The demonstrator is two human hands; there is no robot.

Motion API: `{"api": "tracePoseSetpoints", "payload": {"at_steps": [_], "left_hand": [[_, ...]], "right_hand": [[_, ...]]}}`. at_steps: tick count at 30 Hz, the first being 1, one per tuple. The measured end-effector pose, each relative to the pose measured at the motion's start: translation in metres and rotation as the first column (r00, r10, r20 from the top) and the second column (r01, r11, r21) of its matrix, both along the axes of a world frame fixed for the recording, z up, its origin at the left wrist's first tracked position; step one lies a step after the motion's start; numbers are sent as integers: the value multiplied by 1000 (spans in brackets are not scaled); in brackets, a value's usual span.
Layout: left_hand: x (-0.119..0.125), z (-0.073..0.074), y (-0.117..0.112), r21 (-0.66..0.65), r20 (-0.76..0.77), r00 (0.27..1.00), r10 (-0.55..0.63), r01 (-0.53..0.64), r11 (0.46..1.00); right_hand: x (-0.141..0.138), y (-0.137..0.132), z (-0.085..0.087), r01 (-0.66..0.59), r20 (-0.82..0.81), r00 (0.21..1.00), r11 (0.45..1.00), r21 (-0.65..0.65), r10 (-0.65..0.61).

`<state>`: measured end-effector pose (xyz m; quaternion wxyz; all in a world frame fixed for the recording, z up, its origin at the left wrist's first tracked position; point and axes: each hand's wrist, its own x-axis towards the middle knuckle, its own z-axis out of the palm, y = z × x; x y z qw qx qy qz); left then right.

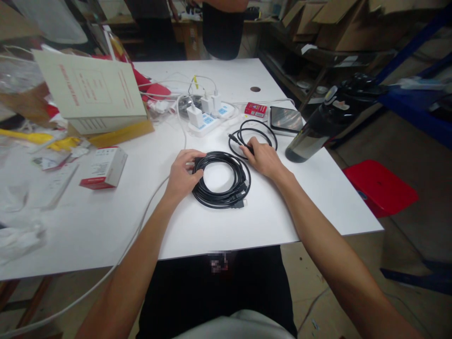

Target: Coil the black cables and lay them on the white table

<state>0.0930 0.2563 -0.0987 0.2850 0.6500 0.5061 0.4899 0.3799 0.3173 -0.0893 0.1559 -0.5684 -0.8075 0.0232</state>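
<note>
A coiled bundle of black cables lies flat on the white table, with several dark plugs at its lower right side. My left hand grips the left side of this coil, thumb and fingers closed around it. A looser loop of black cable with a slim plug lies just behind and right of the coil. My right hand is closed on that loop's near part, between thumb and fingers. The exact piece under the right fingers is partly hidden.
Behind the coil stands a white power strip with chargers plugged in. A red box, a phone-like device and a dark bottle are at the right. A small white-and-red box and an open carton stand left.
</note>
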Motion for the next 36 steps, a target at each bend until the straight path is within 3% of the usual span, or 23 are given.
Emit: {"api": "tracePoseSetpoints", "payload": {"at_steps": [7, 16, 24, 28, 36], "left_hand": [[-5, 0, 2, 6, -1, 998, 55, -55, 998], [-8, -4, 5, 68, 21, 993, 115, -116, 991], [-7, -3, 3, 74, 10, 987, 162, -163, 984], [-6, -1, 1, 69, -3, 984, 180, -180, 981], [-11, -5, 2, 91, -17, 937, 349, -347, 934]], "right_hand": [[4, 2, -3, 38, -22, 999, 998, 58, -37], [8, 2, -7, 67, -231, 972, 990, 125, -36], [5, 4, -7, 283, -485, 859, 941, 184, -164], [3, 0, -3, 337, -590, 793, 916, 218, -152], [-4, -6, 2, 352, -549, 818, 904, 245, -170]]}}
